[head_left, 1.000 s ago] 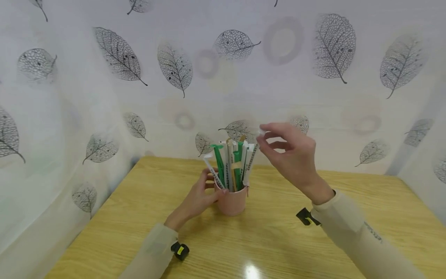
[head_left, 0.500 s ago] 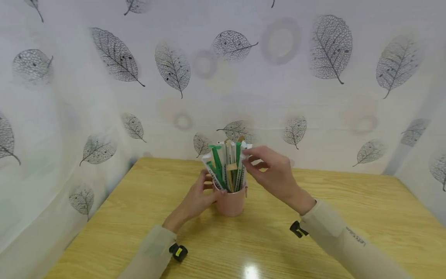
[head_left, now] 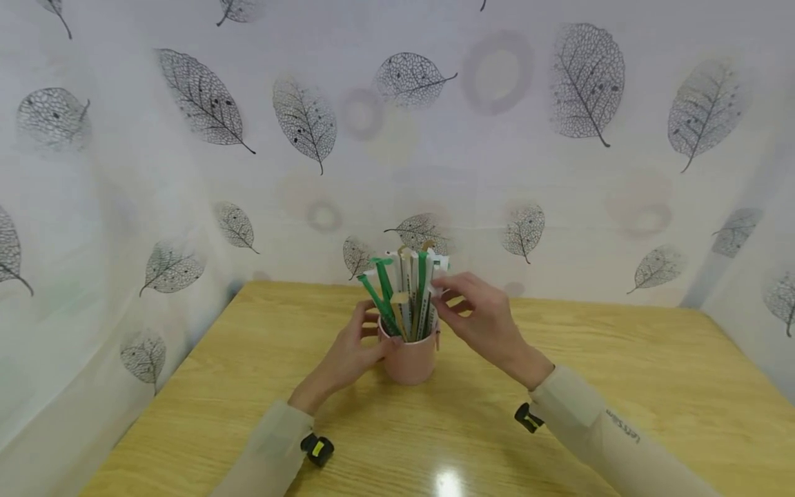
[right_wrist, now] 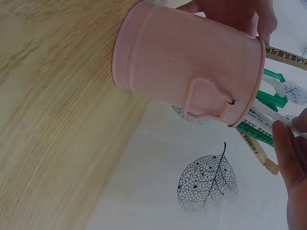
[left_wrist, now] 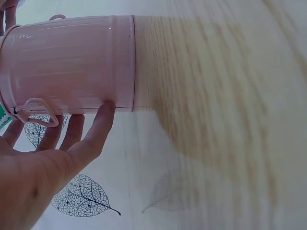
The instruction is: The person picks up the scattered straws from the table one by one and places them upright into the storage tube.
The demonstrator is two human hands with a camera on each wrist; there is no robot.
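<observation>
A pink metal pot (head_left: 408, 364) with small wire handles stands upright on the table, packed with paper-wrapped straws (head_left: 415, 297) in white, green and brown. My left hand (head_left: 348, 351) grips the pot's left side, its thumb at the near rim and its fingers round the back. In the left wrist view, fingers (left_wrist: 98, 127) lie along the pot's wall. At the right of the bundle, my right hand (head_left: 484, 317) pinches a white wrapped straw (right_wrist: 269, 111) between thumb and fingertips. The lower end of that straw is down among the others, inside the pot.
The wood-grain table (head_left: 596, 386) extends on both sides of the pot. A pale cloth with leaf prints (head_left: 497, 172) hangs behind it and along the left. Black camera mounts (head_left: 318, 450) sit at both wrists.
My right hand has come down and left from above the pot's right side, bringing the white straw into the bundle. Green straws now lean further left; the left hand keeps its grip.
</observation>
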